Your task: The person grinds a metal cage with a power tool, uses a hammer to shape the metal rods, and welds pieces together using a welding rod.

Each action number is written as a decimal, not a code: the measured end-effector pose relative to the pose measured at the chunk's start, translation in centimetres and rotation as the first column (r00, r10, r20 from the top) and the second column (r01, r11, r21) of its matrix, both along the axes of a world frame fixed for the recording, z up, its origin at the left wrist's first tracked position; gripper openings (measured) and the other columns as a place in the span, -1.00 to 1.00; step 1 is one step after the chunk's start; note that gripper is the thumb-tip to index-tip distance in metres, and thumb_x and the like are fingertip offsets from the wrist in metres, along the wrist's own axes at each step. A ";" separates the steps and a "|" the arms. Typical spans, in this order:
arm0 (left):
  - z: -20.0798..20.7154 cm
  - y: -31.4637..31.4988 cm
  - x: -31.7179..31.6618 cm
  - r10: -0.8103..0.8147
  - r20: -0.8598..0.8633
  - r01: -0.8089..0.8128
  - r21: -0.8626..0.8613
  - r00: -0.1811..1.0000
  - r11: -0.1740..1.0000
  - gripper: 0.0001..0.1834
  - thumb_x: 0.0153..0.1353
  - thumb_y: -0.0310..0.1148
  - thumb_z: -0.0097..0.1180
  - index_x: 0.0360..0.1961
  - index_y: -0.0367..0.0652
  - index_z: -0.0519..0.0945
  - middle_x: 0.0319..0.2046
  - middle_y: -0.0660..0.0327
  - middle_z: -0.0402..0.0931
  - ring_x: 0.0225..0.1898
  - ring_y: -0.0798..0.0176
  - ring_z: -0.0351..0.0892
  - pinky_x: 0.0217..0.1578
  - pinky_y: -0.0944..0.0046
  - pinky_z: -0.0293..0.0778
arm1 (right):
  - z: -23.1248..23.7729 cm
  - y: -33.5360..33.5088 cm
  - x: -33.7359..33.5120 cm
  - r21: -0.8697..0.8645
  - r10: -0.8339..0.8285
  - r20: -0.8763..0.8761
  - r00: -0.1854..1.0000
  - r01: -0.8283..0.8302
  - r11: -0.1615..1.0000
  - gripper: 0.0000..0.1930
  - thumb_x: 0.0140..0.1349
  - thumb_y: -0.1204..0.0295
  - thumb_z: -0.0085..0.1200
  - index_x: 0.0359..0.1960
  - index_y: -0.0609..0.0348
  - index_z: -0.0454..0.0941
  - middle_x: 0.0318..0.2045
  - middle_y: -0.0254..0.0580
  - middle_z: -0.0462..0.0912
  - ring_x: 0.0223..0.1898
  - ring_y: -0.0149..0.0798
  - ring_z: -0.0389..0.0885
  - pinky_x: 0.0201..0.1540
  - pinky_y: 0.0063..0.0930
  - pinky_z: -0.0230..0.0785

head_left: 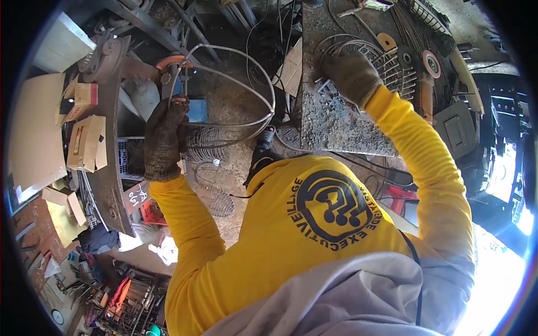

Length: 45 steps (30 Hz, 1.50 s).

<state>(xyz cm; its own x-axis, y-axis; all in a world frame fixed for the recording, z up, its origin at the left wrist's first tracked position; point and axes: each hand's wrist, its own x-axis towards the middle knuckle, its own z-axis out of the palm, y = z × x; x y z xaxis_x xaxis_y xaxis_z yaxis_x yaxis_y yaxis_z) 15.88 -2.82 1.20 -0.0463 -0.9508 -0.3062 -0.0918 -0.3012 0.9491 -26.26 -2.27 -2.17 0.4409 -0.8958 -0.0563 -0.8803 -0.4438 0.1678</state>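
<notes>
In a dark work glove, my left hand [164,137] is closed around a wire frame [273,106] of bent metal rods. The frame's curved loops reach out to the right, above the floor. My right hand [350,75], also gloved, is over the gritty workbench [342,131] with its fingers curled down; what they hold, if anything, is hidden. Beside it lie a row of short metal rods [400,78] and a coil of thin wire [358,43]. Several small metal pieces [323,85] rest just below its fingers.
Round discs, one a grinding disc [431,64], lie on the bench's right side. A wooden table [120,185] with cardboard boxes [87,143] stands at left. Wire coils [206,147] sit on the floor between, and a black cable [370,161] runs along the bench's near edge.
</notes>
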 end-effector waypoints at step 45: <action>-3.3 -5.3 -1.9 -0.204 -0.008 0.203 -0.028 0.979 0.979 -0.67 0.35 -0.16 0.25 -0.07 -0.22 0.67 -0.32 0.35 0.59 -0.28 0.47 0.49 -0.19 0.42 0.39 | 4.7 -12.6 -6.0 -0.108 0.082 -0.163 0.983 -0.101 0.989 -0.69 0.34 0.24 0.09 -0.05 0.14 0.70 -0.18 0.03 0.74 -0.08 0.08 0.70 0.00 -0.22 0.55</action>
